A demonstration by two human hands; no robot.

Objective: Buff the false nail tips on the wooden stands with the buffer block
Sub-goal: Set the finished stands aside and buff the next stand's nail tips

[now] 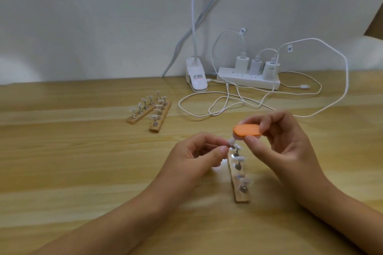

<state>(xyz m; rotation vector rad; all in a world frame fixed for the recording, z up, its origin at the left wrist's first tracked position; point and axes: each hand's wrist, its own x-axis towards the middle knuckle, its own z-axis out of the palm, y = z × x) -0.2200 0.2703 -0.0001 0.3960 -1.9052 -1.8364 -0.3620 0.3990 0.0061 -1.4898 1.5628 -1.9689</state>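
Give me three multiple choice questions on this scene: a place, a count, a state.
1. Where do the two other wooden stands lie?
A. Side by side on the table, beyond the left hand.
B. Against the wall.
C. In a drawer.
2. How many chargers sit in the power strip?
A. Two.
B. Three.
C. Five.
3. What state is the orange buffer block in?
A. Lying on the table.
B. Pinched in the right hand over the far nail tip of the near stand.
C. Under a stand.
1 A: both rest on the tabletop past that hand.
2 B: three white plugs in a row.
3 B: fingers and thumb grip its edges.
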